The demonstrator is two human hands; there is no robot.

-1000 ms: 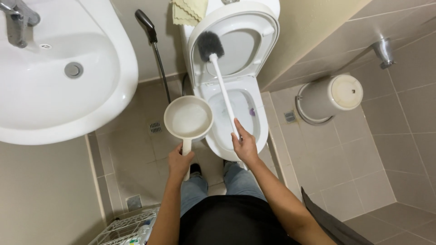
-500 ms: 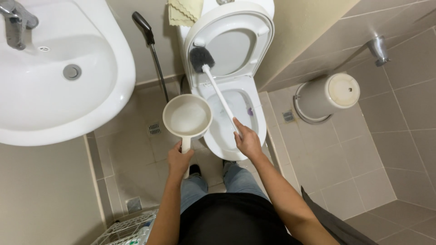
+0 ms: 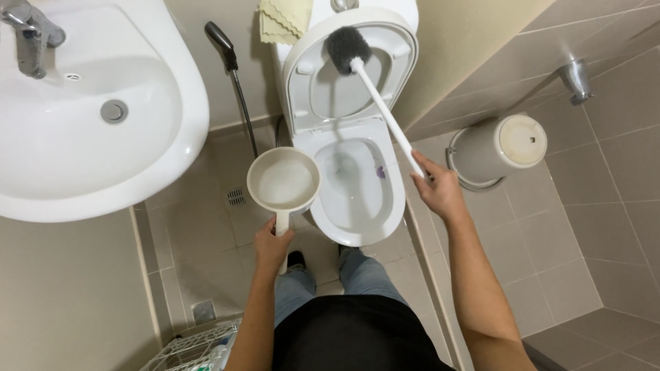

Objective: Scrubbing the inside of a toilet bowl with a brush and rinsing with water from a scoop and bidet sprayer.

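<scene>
A small bathroom with beige floor tiles [image 3: 550, 240] holds a white ceramic toilet [image 3: 357, 185] with its seat lid raised. The right hand [image 3: 440, 192] is closed around the lower end of a long white plastic toilet brush [image 3: 381, 106]; its shaft slants up and away from the hand, and its dark grey bristle head sits against the raised lid. The left hand [image 3: 273, 247] grips the handle of a round cream plastic water dipper [image 3: 283, 180], whose bowl lies just beyond the hand, beside the toilet rim.
</scene>
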